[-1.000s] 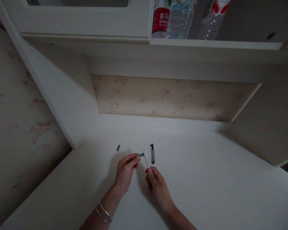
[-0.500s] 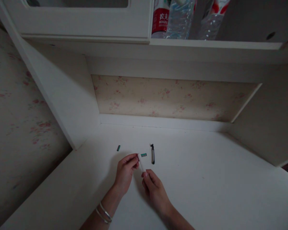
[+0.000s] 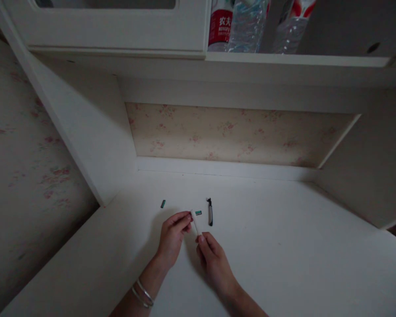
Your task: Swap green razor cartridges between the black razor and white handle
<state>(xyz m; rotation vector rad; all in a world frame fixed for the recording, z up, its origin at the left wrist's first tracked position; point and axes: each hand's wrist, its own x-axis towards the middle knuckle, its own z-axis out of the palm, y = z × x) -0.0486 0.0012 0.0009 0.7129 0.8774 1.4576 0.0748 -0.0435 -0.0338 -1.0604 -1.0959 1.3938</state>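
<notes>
Between my two hands is a slim white razor point(image 3: 195, 223), tilted, with its wider end up and to the left. My left hand point(image 3: 172, 237) pinches that wider end between thumb and fingertips. The lower end of the handle sits in my right hand point(image 3: 214, 259), thumb on top and fingers curled under. Just beyond the razor's top lies a small green and black blade cartridge point(image 3: 198, 212) on the white desk. A black razor handle point(image 3: 210, 213) lies right of it. Farther left is another green cartridge point(image 3: 163, 204).
The white desk point(image 3: 277, 233) has side panels left and right and a floral-papered back wall point(image 3: 224, 132). Overhead, a shelf point(image 3: 284, 59) holds several plastic bottles point(image 3: 247, 26) beside a cabinet door point(image 3: 119, 33).
My right hand has moved slightly up and to the right along with the razor, whose white handle now stands a little farther right. The left hand stays almost still.
</notes>
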